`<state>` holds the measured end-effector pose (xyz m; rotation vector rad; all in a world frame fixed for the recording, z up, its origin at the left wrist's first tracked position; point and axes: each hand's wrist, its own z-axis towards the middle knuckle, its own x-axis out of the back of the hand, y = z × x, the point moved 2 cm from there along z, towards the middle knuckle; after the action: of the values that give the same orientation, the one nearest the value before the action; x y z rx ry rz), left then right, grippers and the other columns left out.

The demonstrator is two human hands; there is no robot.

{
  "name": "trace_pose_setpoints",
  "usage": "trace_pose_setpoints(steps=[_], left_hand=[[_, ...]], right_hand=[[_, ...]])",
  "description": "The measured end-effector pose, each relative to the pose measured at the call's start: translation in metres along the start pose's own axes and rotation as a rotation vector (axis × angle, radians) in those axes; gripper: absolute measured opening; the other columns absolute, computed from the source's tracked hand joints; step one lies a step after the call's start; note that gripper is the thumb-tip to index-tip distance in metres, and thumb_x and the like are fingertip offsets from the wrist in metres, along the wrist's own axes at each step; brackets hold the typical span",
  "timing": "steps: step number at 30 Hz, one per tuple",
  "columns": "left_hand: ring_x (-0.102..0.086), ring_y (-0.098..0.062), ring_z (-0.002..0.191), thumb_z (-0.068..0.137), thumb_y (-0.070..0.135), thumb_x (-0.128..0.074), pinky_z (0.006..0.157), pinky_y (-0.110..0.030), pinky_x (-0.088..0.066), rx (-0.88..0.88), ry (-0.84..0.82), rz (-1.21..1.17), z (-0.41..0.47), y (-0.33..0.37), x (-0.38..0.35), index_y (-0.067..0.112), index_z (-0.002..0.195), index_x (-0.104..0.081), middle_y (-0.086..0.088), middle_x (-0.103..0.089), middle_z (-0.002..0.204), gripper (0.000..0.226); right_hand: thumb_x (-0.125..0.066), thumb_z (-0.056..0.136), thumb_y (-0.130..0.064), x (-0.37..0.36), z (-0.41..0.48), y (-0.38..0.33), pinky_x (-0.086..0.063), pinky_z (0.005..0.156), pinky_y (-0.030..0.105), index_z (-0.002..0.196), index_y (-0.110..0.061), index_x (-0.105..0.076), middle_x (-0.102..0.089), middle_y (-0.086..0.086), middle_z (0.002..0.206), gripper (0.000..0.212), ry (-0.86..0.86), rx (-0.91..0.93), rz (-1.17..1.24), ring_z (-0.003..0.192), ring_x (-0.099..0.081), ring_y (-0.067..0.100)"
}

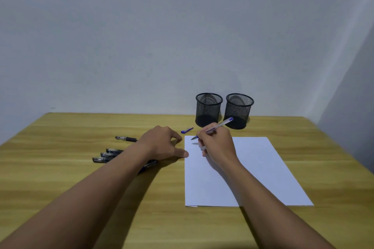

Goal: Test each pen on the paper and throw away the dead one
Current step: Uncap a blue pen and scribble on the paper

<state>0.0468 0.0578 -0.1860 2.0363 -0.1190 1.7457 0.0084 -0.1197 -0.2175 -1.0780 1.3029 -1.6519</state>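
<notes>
My right hand (217, 143) grips a clear pen with blue ends (219, 125), its tip at the far left corner of the white paper (253, 170). The pen's blue cap (187, 130) lies on the table just beyond that corner. My left hand (163, 143) rests on the table beside the paper's left edge, fingers loosely curled, thumb touching the edge, holding nothing. Several black pens lie to the left: one apart (125, 138), three in a row (108, 155), and another (149, 164) partly hidden under my left forearm.
Two black mesh cups (208, 109) (238, 110) stand side by side at the back of the wooden table (70, 168), near the wall, just beyond the paper. The table's right edge runs close to the paper.
</notes>
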Motion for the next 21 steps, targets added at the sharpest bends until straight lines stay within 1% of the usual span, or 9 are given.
trace_pose_setpoints(steps=[3,6,8,11,12,14,16,17,21], left_hand=[[-0.055,-0.022,0.122,0.067,0.074,-0.069,0.095,-0.035,-0.048,-0.003,0.004,-0.004,0.001,-0.001,-0.001,0.037,0.131,-0.06,0.001,-0.061,0.136,0.075],[-0.055,-0.022,0.119,0.068,0.073,-0.069,0.09,-0.033,-0.046,-0.006,0.005,0.004,0.001,0.0,-0.001,0.036,0.131,-0.06,0.001,-0.062,0.133,0.074],[-0.054,-0.022,0.119,0.069,0.071,-0.07,0.089,-0.033,-0.045,-0.003,0.007,0.005,0.002,0.001,0.0,0.035,0.131,-0.06,0.001,-0.062,0.133,0.073],[-0.054,-0.021,0.117,0.067,0.072,-0.071,0.086,-0.031,-0.044,-0.005,0.006,0.012,0.004,0.002,0.001,0.036,0.128,-0.061,0.001,-0.062,0.13,0.072],[-0.054,-0.021,0.116,0.066,0.072,-0.072,0.085,-0.031,-0.044,-0.004,0.006,0.015,0.004,0.001,0.001,0.036,0.127,-0.062,0.001,-0.063,0.128,0.071],[-0.054,-0.021,0.116,0.066,0.071,-0.073,0.086,-0.032,-0.045,-0.002,0.009,0.013,0.004,0.001,0.001,0.036,0.125,-0.063,0.001,-0.064,0.126,0.07],[-0.053,-0.021,0.117,0.066,0.071,-0.073,0.086,-0.033,-0.045,-0.002,0.015,0.008,0.005,0.0,0.0,0.036,0.125,-0.063,0.002,-0.063,0.126,0.069],[-0.052,-0.021,0.117,0.066,0.071,-0.073,0.086,-0.033,-0.044,-0.003,0.014,0.005,0.005,0.0,0.0,0.036,0.125,-0.063,0.002,-0.063,0.127,0.069],[-0.053,-0.021,0.115,0.065,0.073,-0.072,0.081,-0.031,-0.042,-0.004,0.003,-0.006,0.008,-0.002,-0.002,0.037,0.124,-0.063,0.003,-0.062,0.129,0.07]], right_hand=[[-0.066,0.09,-0.015,-0.005,0.009,0.003,-0.048,0.048,0.031,0.082,-0.008,-0.067,-0.066,0.011,0.066,0.011,-0.038,0.012,-0.063,0.055,-0.056,0.019],[-0.068,0.087,-0.016,-0.008,0.014,0.011,-0.043,0.049,0.032,0.08,-0.007,-0.067,-0.063,0.007,0.06,0.011,-0.064,-0.011,-0.037,0.053,-0.054,0.02],[-0.07,0.084,-0.018,-0.009,0.016,0.014,-0.047,0.051,0.037,0.078,-0.009,-0.068,-0.065,0.007,0.061,0.012,-0.073,0.002,-0.063,0.055,-0.059,0.022],[-0.072,0.08,-0.025,-0.01,0.015,0.015,-0.06,0.062,0.047,0.076,-0.013,-0.069,-0.07,0.007,0.067,0.013,-0.074,0.02,-0.146,0.069,-0.071,0.029],[-0.072,0.082,-0.024,-0.01,0.014,0.015,-0.06,0.062,0.047,0.076,-0.014,-0.069,-0.07,0.006,0.066,0.012,-0.055,0.037,-0.16,0.067,-0.07,0.028],[-0.071,0.087,-0.022,-0.009,0.014,0.015,-0.054,0.057,0.041,0.075,-0.018,-0.067,-0.068,0.001,0.062,0.013,-0.009,0.081,-0.176,0.059,-0.064,0.022],[-0.071,0.089,-0.022,-0.009,0.014,0.014,-0.051,0.058,0.036,0.074,-0.021,-0.066,-0.067,-0.002,0.063,0.015,0.005,0.099,-0.189,0.061,-0.063,0.017],[-0.072,0.088,-0.022,-0.01,0.014,0.014,-0.053,0.06,0.037,0.074,-0.021,-0.066,-0.068,-0.002,0.064,0.015,0.0,0.093,-0.193,0.063,-0.065,0.018],[-0.071,0.08,-0.022,-0.011,0.013,0.016,-0.06,0.066,0.051,0.072,-0.017,-0.065,-0.067,0.002,0.062,0.012,-0.045,0.038,-0.162,0.064,-0.069,0.023]])
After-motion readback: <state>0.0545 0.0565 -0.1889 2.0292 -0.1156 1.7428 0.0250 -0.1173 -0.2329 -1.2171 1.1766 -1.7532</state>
